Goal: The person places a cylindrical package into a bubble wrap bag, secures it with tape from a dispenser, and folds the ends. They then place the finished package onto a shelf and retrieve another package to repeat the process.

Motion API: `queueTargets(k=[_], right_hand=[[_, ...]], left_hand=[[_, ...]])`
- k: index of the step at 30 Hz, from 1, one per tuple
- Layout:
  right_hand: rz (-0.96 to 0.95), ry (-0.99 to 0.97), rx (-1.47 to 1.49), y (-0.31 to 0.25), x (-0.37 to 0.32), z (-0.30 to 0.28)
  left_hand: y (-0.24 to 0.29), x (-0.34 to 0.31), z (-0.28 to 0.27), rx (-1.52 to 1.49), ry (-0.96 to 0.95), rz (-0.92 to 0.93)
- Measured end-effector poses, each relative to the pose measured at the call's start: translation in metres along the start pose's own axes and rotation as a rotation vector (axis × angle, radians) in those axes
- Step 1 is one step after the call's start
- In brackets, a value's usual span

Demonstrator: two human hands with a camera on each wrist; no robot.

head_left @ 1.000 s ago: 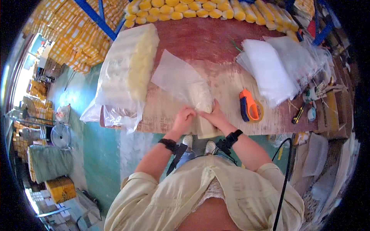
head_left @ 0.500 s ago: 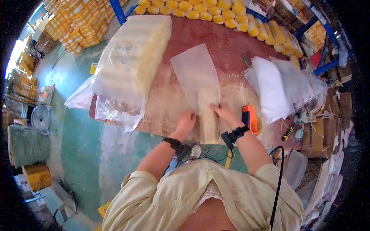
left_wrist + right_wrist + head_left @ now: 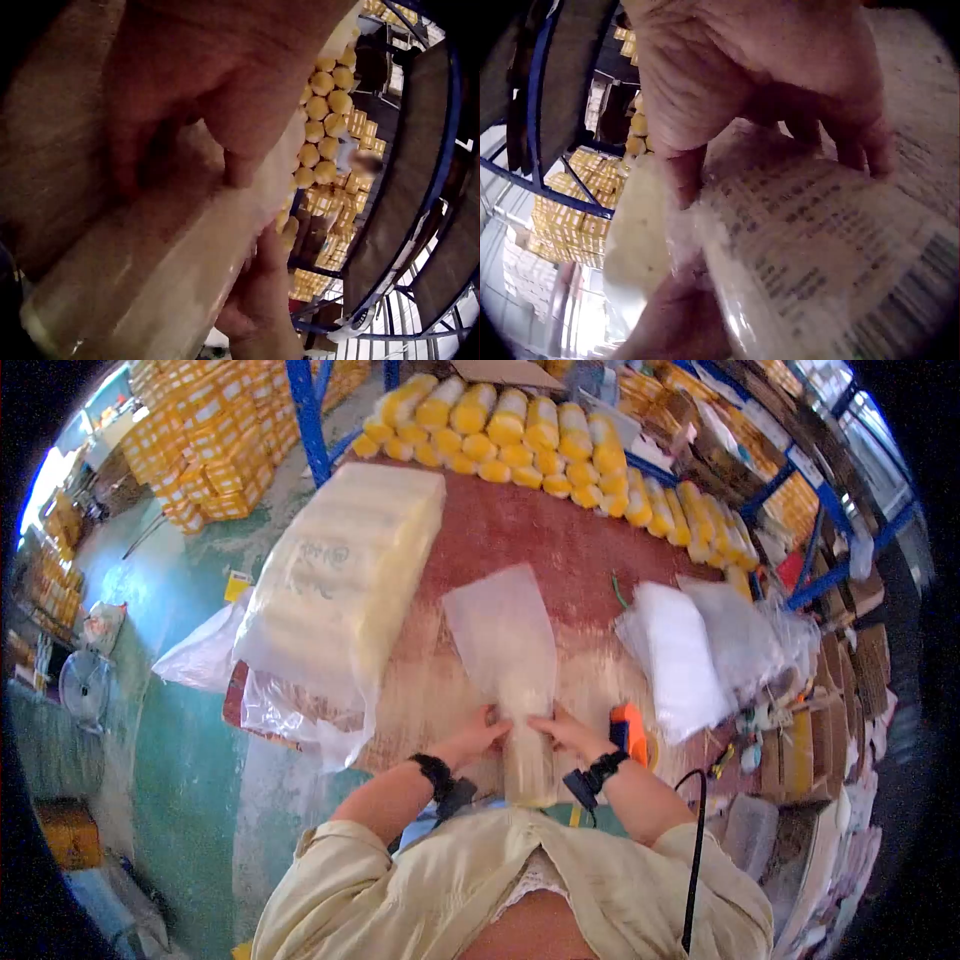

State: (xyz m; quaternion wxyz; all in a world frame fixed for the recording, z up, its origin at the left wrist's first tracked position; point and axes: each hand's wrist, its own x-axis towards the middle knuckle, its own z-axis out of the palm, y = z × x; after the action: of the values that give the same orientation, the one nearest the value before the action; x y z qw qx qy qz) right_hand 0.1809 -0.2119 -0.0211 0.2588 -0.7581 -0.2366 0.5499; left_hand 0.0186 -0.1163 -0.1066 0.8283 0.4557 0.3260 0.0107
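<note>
A long pale pack (image 3: 528, 770) in clear film lies upright in the head view near the table's front edge, with a flat translucent sleeve (image 3: 503, 625) spreading beyond its far end. My left hand (image 3: 478, 738) grips the pack's left side and my right hand (image 3: 572, 734) its right side. In the left wrist view, the left hand (image 3: 217, 82) arches over the pack (image 3: 150, 277), its thumb pressing the film. Dark print and a barcode cover the pack (image 3: 802, 232) in the right wrist view, under the right hand's (image 3: 765, 67) thumb and curled fingers.
A large bagged bundle (image 3: 335, 570) lies left on the table. To the right are an orange tape dispenser (image 3: 634, 732), white sheets (image 3: 677, 660) and clear bags (image 3: 745, 635). Yellow-ended rolls (image 3: 540, 425) line the far edge beside blue racking (image 3: 310, 420).
The sleeve and pack have swung from a slant to nearly straight. The hands, close together at first, now stand on either side of the pack. The head view has shifted, showing more beyond the table.
</note>
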Motion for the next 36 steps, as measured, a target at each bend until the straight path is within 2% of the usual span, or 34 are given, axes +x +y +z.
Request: queueTargets(k=[3,6,7,9,12,13,15,16,19,20,22,24,26,27,29,31,32,33,35,36], right_hand=[[0.005,-0.205,0.221,-0.006,0.003,-0.004],[0.095,-0.281,0.383,-0.019,-0.005,-0.001],[0.121,-0.324,0.439,-0.018,-0.005,-0.001],[0.167,-0.35,0.41,-0.019,-0.012,-0.002],[0.222,-0.441,0.268,0.0,-0.019,-0.003],[0.239,-0.478,0.206,0.012,-0.021,-0.005],[0.175,-0.535,0.1,0.029,-0.018,-0.01],[0.133,-0.56,0.048,0.032,-0.014,-0.011],[-0.061,-0.5,-0.247,0.019,-0.003,-0.012],[-0.117,-0.461,-0.244,0.01,0.0,-0.013],[-0.22,-0.382,-0.236,-0.021,-0.01,-0.015],[-0.243,-0.271,-0.267,-0.064,-0.032,-0.02],[-0.467,-0.227,-0.174,-0.113,-0.07,-0.026],[-0.451,-0.212,-0.146,-0.13,-0.08,-0.025],[-0.427,-0.175,-0.084,-0.155,-0.09,-0.02],[-0.405,-0.167,-0.346,-0.172,-0.091,-0.024],[-0.386,-0.167,-0.474,-0.177,-0.093,-0.024],[-0.476,-0.196,-0.567,-0.182,-0.095,-0.023],[-0.667,-0.246,-0.748,-0.19,-0.099,-0.021],[-0.792,-0.243,-0.869,-0.191,-0.101,-0.021]], left_hand=[[0.039,-0.033,0.003,0.006,-0.002,-0.037],[0.043,-0.034,-0.007,-0.103,-0.152,-0.182],[0.04,-0.037,-0.004,-0.125,-0.135,-0.201],[0.028,-0.054,0.005,-0.181,-0.1,-0.252],[0.036,-0.086,0.03,-0.397,-0.267,-0.357],[0.03,-0.089,0.027,-0.242,-0.284,-0.379],[0.02,-0.096,0.014,0.069,-0.33,-0.42],[0.029,-0.101,0.013,-0.007,-0.372,-0.453],[0.042,-0.102,0.015,-0.102,-0.336,-0.452],[0.02,-0.092,0.005,-0.205,-0.395,-0.434],[0.036,-0.102,0.008,-0.297,-0.471,-0.332],[0.033,-0.106,0.0,-0.305,-0.549,-0.223],[0.05,-0.116,-0.01,-0.006,-0.778,0.096],[0.064,-0.123,-0.016,0.145,-0.88,0.255],[0.108,-0.132,-0.039,0.266,-0.996,0.31],[0.136,-0.138,-0.078,0.357,-0.553,0.259],[0.148,-0.133,-0.079,0.431,-0.302,0.461],[0.159,-0.126,-0.074,0.498,-0.039,0.654],[0.185,-0.101,-0.054,1.007,0.247,1.283],[0.186,-0.085,-0.05,1.17,0.257,1.346]])
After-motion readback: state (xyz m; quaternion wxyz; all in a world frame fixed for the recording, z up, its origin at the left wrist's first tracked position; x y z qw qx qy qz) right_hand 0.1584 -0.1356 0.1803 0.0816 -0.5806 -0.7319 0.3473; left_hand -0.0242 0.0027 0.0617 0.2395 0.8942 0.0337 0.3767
